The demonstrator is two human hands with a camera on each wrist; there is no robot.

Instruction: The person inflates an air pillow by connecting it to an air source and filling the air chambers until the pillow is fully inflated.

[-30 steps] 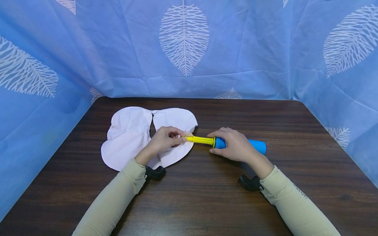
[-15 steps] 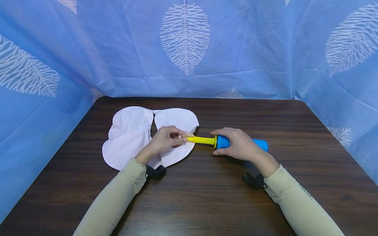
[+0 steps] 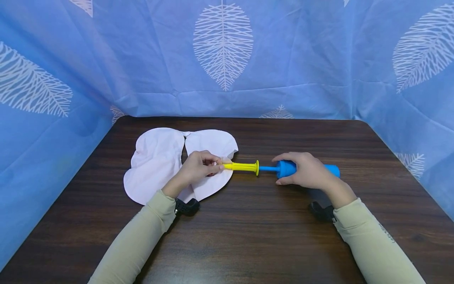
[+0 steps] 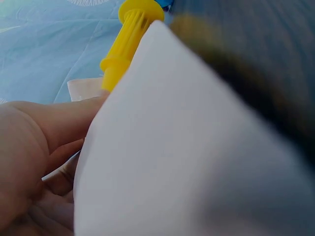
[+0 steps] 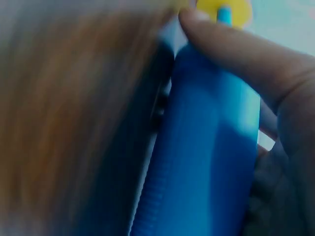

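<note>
A dark wooden desk (image 3: 248, 236) carries a flat, limp white balloon (image 3: 156, 161), soft enough to need pinching at its neck. The left hand (image 3: 198, 167) pinches that neck over the tip of the yellow pump barrel (image 3: 242, 167). The right hand (image 3: 308, 170) curls around the blue pump handle (image 3: 330, 170), light, rigid plastic, drawn out on its thin rod.

Head view: from above and behind the arms, facing forward and down across the table (image 3: 248, 236) to the blue curtain (image 3: 301, 59); mid-distance, both hands in centre frame.
Left wrist view: very close, looking past the left hand (image 4: 34, 147) at white sheet (image 4: 187, 162) and yellow nozzle (image 4: 125, 42), upper left.
Right wrist view: very close, blurred, blue pump (image 5: 206, 162) filling centre.
Shared: the pump, seen in all three.
</note>
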